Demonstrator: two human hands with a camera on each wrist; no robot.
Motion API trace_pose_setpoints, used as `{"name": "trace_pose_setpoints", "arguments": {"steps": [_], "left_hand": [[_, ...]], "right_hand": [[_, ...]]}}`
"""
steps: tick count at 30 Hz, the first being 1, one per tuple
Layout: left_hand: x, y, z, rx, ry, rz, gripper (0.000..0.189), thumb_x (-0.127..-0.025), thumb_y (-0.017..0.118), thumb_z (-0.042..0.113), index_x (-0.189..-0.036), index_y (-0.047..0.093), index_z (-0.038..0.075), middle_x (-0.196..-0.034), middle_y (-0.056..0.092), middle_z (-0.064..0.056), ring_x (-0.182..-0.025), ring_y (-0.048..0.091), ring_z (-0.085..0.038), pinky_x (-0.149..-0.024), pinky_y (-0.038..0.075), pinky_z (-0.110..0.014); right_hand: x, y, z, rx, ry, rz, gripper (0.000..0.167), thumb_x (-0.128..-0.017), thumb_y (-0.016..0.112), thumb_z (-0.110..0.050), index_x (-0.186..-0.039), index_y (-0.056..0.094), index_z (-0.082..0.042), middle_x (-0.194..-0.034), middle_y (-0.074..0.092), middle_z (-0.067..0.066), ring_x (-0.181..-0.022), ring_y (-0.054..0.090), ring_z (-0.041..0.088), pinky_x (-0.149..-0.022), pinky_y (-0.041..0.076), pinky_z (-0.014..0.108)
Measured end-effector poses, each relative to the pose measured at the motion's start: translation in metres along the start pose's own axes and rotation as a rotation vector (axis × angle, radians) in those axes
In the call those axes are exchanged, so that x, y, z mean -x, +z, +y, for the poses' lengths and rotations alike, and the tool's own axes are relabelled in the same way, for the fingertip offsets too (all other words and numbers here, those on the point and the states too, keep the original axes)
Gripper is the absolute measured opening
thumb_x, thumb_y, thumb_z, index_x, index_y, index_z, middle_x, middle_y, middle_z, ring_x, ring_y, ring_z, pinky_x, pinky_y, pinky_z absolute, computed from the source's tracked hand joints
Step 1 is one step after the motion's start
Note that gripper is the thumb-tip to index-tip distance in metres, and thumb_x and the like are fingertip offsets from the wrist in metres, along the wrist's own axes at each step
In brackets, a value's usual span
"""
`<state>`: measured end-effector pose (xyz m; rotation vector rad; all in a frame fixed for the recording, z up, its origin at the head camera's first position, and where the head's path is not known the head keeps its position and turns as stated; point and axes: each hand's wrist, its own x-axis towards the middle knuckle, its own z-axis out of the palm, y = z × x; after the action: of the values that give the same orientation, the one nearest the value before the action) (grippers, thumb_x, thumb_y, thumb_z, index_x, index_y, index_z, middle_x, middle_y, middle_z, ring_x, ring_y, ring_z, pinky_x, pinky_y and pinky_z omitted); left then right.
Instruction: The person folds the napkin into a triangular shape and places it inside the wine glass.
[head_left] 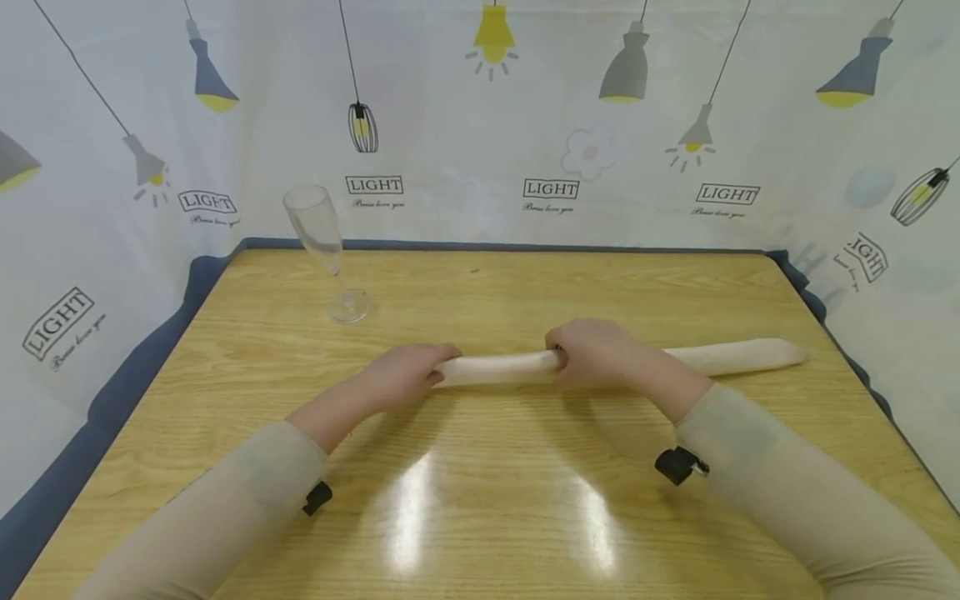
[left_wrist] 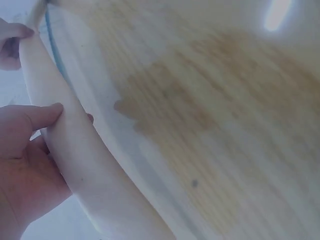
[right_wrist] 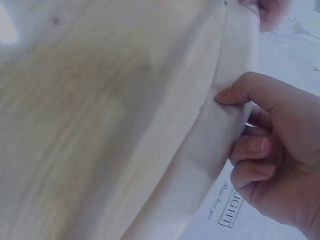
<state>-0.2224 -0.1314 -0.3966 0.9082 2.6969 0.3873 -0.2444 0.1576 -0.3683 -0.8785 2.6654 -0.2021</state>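
A long strip of cream cloth [head_left: 498, 369], folded or rolled narrow, runs across the table from left to right. My left hand [head_left: 401, 373] grips it near its left end, which the hand covers. Farther right, my right hand [head_left: 600, 357] pinches the strip, and its tapered tail reaches toward the table's right side. Between the hands the cloth is stretched nearly straight. In the left wrist view, thumb and fingers press on both sides of the cloth [left_wrist: 80, 145]. A folded edge shows along the cloth [right_wrist: 200, 155] in the right wrist view, under my right thumb.
A clear champagne flute [head_left: 318, 229] stands on the wooden table [head_left: 487, 483] at the back left, beyond my left hand. Behind and beside the table hangs a white curtain [head_left: 465, 150] printed with lamps, with a dark blue border at the table's edge.
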Motion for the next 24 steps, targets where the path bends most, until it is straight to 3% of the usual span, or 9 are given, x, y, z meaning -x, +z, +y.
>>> {"name": "trace_pose_setpoints", "arguments": {"steps": [9, 13, 18, 20, 24], "left_hand": [[0.000, -0.015, 0.004, 0.119, 0.044, -0.001, 0.043, -0.101, 0.053, 0.011, -0.143, 0.044, 0.004, -0.138, 0.053, -0.014, -0.125, 0.051, -0.028, -0.100, 0.044, -0.043], [0.000, -0.020, 0.009, 0.052, 0.098, 0.050, 0.042, -0.098, 0.058, 0.010, -0.139, 0.049, 0.004, -0.128, 0.058, -0.012, -0.114, 0.058, -0.025, -0.092, 0.049, -0.041], [0.002, -0.026, 0.016, -0.093, 0.150, 0.140, 0.037, -0.096, 0.059, 0.004, -0.132, 0.054, 0.004, -0.110, 0.061, -0.010, -0.095, 0.061, -0.022, -0.080, 0.053, -0.037], [0.003, -0.030, 0.019, -0.111, 0.146, 0.152, 0.033, -0.097, 0.056, 0.003, -0.130, 0.055, 0.003, -0.108, 0.061, -0.010, -0.093, 0.061, -0.022, -0.080, 0.053, -0.036], [0.003, -0.040, 0.026, -0.057, 0.126, 0.164, 0.027, -0.099, 0.050, 0.002, -0.126, 0.056, 0.000, -0.110, 0.063, -0.012, -0.099, 0.062, -0.025, -0.086, 0.051, -0.039]], "right_hand": [[0.012, -0.037, 0.001, -0.024, -0.013, -0.059, 0.017, -0.080, 0.069, -0.003, -0.095, 0.063, -0.009, -0.076, 0.053, 0.001, -0.067, 0.042, 0.018, -0.061, 0.034, 0.033], [0.021, -0.054, -0.003, -0.006, -0.031, -0.071, 0.022, -0.078, 0.070, -0.001, -0.097, 0.064, -0.009, -0.079, 0.057, 0.000, -0.069, 0.045, 0.019, -0.063, 0.038, 0.034], [0.034, -0.074, -0.006, 0.064, -0.030, -0.041, 0.022, -0.075, 0.073, -0.001, -0.089, 0.062, -0.013, -0.076, 0.056, -0.002, -0.068, 0.048, 0.019, -0.063, 0.041, 0.034], [0.039, -0.083, -0.008, 0.076, -0.019, -0.027, 0.021, -0.074, 0.072, -0.001, -0.085, 0.059, -0.014, -0.073, 0.052, -0.001, -0.066, 0.046, 0.018, -0.062, 0.039, 0.034], [0.050, -0.103, -0.014, 0.139, 0.004, 0.002, 0.021, -0.074, 0.073, -0.005, -0.080, 0.055, -0.015, -0.067, 0.046, -0.001, -0.063, 0.044, 0.018, -0.059, 0.035, 0.033]]}}
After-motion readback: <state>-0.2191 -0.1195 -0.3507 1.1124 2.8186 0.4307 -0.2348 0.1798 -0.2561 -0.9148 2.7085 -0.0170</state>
